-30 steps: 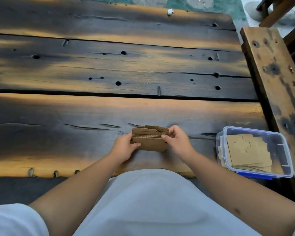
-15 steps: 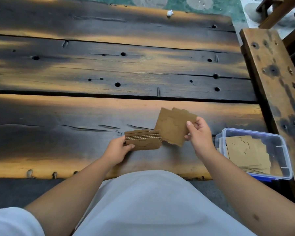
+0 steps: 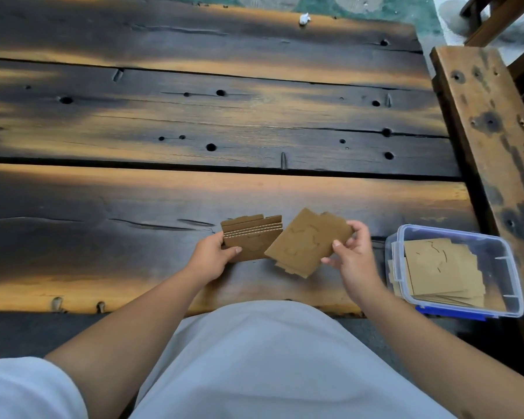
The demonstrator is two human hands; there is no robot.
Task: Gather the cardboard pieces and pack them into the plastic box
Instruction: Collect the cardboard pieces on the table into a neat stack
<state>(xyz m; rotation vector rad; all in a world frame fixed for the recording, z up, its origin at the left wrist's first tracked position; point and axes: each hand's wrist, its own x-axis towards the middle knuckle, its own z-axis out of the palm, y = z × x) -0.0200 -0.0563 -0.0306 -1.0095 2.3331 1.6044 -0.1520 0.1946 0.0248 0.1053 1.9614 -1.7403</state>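
My left hand (image 3: pixel 210 259) grips a small stack of brown cardboard pieces (image 3: pixel 251 237) by its left end, edges up, just above the wooden table. My right hand (image 3: pixel 353 255) pinches a few flat cardboard pieces (image 3: pixel 306 240) by their right edge, held tilted just right of the stack and overlapping its corner. A clear plastic box (image 3: pixel 510 267) with a blue base sits at the table's right end, right of my right hand. More cardboard pieces (image 3: pixel 439 270) lie flat inside it.
The dark plank table (image 3: pixel 194 116) stretches ahead, with holes and gaps between boards. A worn wooden beam (image 3: pixel 493 122) runs along the right side behind the box. A small white scrap (image 3: pixel 304 18) lies at the far edge. My white clothing fills the bottom.
My right hand split a few pieces off the stack, lifted them to the right, and has now lowered them flatter. My left hand kept hold of the remaining stack.
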